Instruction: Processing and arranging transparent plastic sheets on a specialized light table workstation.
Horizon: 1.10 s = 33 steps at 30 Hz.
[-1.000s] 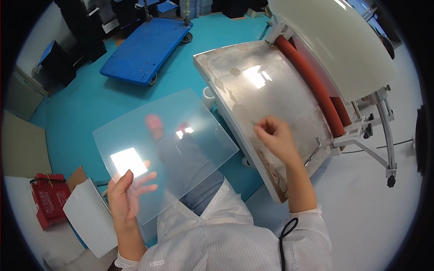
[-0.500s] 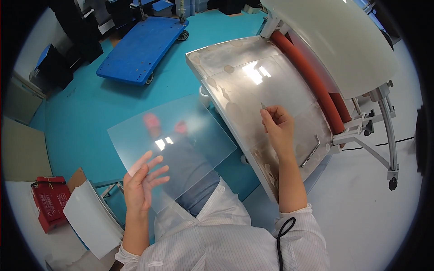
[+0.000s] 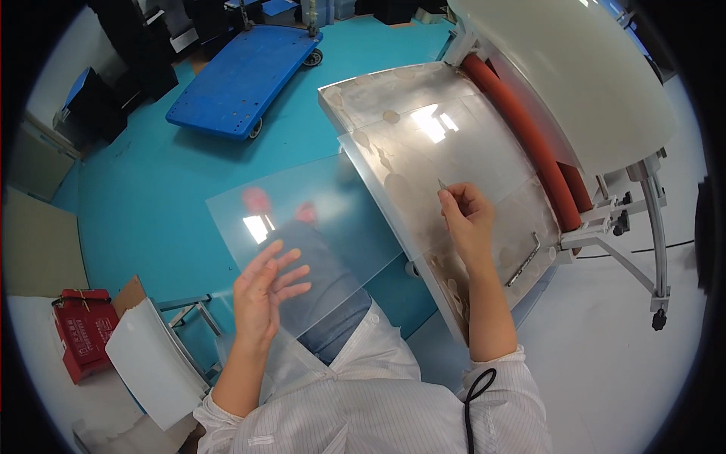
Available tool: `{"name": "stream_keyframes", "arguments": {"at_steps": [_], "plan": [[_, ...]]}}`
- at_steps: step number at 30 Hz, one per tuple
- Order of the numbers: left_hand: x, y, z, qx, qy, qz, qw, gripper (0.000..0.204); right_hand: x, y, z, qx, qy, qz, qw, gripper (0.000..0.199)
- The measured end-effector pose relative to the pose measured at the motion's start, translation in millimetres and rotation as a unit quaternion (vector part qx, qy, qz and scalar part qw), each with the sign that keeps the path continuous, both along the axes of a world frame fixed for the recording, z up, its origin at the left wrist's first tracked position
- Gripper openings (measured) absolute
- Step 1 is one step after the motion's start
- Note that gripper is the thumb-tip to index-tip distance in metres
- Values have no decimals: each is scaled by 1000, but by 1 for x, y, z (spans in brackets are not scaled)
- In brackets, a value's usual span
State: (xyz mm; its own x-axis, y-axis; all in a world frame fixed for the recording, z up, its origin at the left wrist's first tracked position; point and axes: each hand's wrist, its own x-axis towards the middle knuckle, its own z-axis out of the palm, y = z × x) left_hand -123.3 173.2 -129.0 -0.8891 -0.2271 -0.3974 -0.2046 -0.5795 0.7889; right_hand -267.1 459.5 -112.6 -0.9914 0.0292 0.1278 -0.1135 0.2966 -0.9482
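My left hand [image 3: 261,299] has its fingers spread at the left edge of a clear plastic sheet [image 3: 325,204] and supports it above the floor. Through the sheet I see my legs and pink shoes, blurred. The sheet's far side reaches the edge of a metal table [image 3: 446,166]; whether it touches there I cannot tell. Over the table, my right hand [image 3: 470,219] is closed in a pinch on a small pointed grey tool [image 3: 442,184], mostly hidden by the fingers. Another clear sheet seems to lie on the table, its left edge overhanging.
Red rollers [image 3: 522,136] and a large cream cover [image 3: 575,76] border the table's right side. A hex key [image 3: 524,261] lies near its front right. A blue platform trolley [image 3: 246,79] stands at the back left, a red bag [image 3: 85,333] and white board [image 3: 155,363] at the near left.
My left hand has moved right and slightly away from me, bringing the sheet's left side along. My right hand stays nearly in place, still pinching the pointed tool.
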Motion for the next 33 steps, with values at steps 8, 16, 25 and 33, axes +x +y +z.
{"name": "stream_keyframes", "arguments": {"at_steps": [8,16,25,33], "plan": [[-13,16,-14,33,-10,2,999,52,4,-5,-2,28,-8,-16,999,13],[-36,38,-27,79,-10,-34,996,60,5,-10,-6,27,-10,-22,999,13],[-41,32,-39,62,5,-24,998,61,4,-15,-6,12,-7,-25,1000,14],[-12,-11,-24,58,23,-57,996,53,-14,-39,-3,160,39,53,985,15]]}}
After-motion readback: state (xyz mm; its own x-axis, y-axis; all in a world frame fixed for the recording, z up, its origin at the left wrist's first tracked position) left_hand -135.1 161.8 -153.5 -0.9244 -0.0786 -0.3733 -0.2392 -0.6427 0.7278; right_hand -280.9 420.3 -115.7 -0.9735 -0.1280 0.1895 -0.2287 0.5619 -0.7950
